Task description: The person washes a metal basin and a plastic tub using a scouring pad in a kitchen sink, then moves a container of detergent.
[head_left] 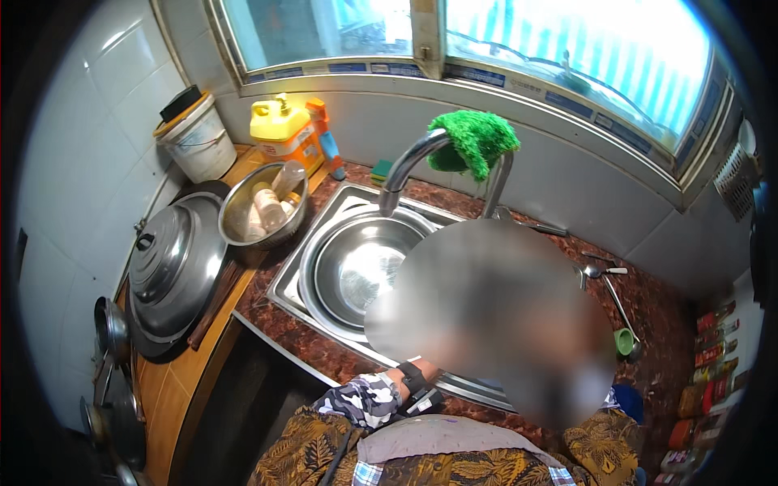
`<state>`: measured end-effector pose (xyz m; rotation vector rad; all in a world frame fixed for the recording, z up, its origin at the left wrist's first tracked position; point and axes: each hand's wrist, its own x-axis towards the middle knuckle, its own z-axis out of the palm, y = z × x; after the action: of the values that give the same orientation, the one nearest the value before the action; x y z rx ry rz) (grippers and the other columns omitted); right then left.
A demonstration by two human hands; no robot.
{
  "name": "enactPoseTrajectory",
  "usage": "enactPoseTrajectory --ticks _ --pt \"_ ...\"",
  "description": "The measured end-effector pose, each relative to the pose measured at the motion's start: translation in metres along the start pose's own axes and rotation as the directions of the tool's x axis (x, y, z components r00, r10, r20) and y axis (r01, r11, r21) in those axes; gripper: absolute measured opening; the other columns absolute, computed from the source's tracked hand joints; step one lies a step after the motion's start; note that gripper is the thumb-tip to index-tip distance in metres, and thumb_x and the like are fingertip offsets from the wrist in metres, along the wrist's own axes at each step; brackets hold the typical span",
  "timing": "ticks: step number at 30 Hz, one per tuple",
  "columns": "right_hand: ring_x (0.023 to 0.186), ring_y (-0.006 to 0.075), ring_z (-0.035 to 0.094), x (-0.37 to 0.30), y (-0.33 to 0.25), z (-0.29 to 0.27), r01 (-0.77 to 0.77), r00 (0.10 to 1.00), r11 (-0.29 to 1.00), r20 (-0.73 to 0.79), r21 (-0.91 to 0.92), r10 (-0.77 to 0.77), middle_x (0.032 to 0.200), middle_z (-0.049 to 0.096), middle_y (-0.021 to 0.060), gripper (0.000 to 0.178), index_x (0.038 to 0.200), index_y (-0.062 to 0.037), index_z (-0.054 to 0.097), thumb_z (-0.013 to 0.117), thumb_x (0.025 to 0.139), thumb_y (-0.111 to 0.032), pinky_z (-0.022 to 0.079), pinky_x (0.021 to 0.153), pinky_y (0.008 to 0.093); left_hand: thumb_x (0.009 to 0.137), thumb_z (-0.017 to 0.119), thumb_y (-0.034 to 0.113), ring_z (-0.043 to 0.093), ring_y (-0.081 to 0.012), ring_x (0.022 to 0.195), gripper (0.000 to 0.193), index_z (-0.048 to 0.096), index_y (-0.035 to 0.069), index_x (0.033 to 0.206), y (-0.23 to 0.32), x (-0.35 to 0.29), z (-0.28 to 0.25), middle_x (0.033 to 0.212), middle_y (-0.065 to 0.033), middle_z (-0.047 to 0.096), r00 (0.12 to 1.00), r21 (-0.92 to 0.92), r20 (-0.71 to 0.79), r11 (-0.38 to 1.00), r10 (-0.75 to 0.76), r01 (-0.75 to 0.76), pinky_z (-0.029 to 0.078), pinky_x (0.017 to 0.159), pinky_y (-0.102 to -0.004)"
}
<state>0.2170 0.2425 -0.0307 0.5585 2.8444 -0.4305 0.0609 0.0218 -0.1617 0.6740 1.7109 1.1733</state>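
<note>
A large blurred patch covers the right part of the sink and the counter there. My left forearm (366,398), in a grey camouflage sleeve with a black wrist strap (415,376), reaches into its lower edge, so the fingers of my left hand are hidden. My right hand is also lost in the blur; only a dark blue sleeve edge (628,402) shows at lower right. What either hand holds cannot be made out. Left of the blur, a shiny steel basin (356,271) sits in the sink (285,285), under a curved faucet (413,166) draped with a green cloth (476,142).
Left of the sink stand a steel bowl of bottles (229,212), a lidded wok (177,257), a white bucket (198,139), a yellow jug (282,130) and a spray bottle (326,138). Ladles and a green cup (623,342) lie right. Spice jars (703,360) line the right wall.
</note>
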Motion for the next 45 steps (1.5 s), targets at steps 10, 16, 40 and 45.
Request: enactPoseTrajectory --ticks 10,16,40,45 --pt "0.086 0.0427 0.059 -0.038 0.036 0.024 -0.027 0.967 1.000 -0.254 0.015 0.029 0.088 0.061 0.0247 0.040 0.094 0.0006 0.058 0.068 0.061 -0.021 0.048 0.073 0.0439 0.093 0.055 0.013 0.066 -0.0214 0.087 0.045 0.040 -0.005 0.131 0.066 -0.077 -0.089 0.103 -0.0143 0.061 0.974 -0.584 0.222 0.806 0.041 0.099 0.057 0.073 -0.0294" --pt "0.072 0.0315 0.060 -0.063 0.014 0.029 -0.039 0.794 0.980 -0.589 0.196 0.150 0.078 0.061 0.0188 0.033 0.092 0.0009 0.057 0.063 0.064 -0.014 0.048 0.070 0.0383 0.092 0.056 0.016 0.065 -0.0252 0.084 0.037 0.047 -0.009 0.117 0.042 -0.087 -0.241 0.099 -0.0193 0.062 0.852 -0.522 -0.521 0.771 0.052 -0.366 0.058 0.077 -0.0389" --pt "0.081 0.0260 0.063 -0.085 -0.055 0.030 -0.243 0.670 0.929 -0.644 0.280 0.370 0.091 0.066 0.0161 0.034 0.099 0.0005 0.064 0.072 0.070 -0.016 0.050 0.076 0.0364 0.081 0.053 0.008 0.061 -0.0319 0.090 0.024 0.054 -0.004 0.102 0.110 -0.168 -0.423 0.099 -0.0180 0.059 0.796 -0.785 -0.603 0.214 -0.046 -0.582 0.056 0.076 -0.0447" --pt "0.079 0.0300 0.063 -0.059 -0.013 0.028 -0.047 0.542 0.993 -0.833 0.105 0.114 0.088 0.066 0.0181 0.039 0.098 0.0017 0.063 0.074 0.069 -0.022 0.051 0.072 0.0394 0.086 0.051 0.010 0.061 -0.0330 0.093 0.025 0.051 -0.004 0.106 0.083 -0.270 -0.391 0.101 -0.0186 0.060 0.654 -0.667 -0.745 0.184 -0.133 -0.722 0.054 0.082 -0.0501"
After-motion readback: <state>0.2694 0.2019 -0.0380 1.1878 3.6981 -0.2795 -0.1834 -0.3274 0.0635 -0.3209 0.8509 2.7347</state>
